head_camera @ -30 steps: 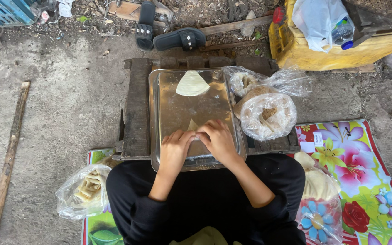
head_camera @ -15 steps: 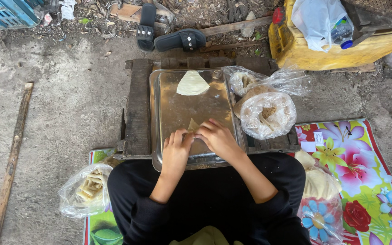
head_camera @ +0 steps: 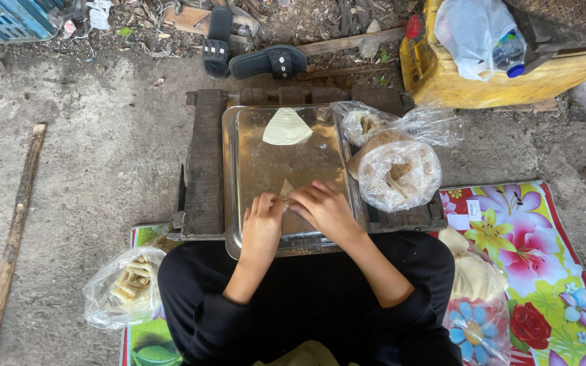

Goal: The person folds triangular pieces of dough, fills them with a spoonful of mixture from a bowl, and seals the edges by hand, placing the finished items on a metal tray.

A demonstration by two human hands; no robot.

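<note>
Two hands together on wrapper [head_camera: 286,188] at tray's [head_camera: 239,176] 6 o'clock: left hand [head_camera: 263,220] edged up since half-second ago, right hand [head_camera: 321,207] unmoved, both pinching wrapper. Rolling mid-way, likely.

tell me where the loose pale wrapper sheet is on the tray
In the head view, the pale wrapper sheet lies at the metal tray's far end, beyond both hands, left of the clear bags.

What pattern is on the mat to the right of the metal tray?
The mat has bright multicoloured flowers, seen in the head view.
</note>
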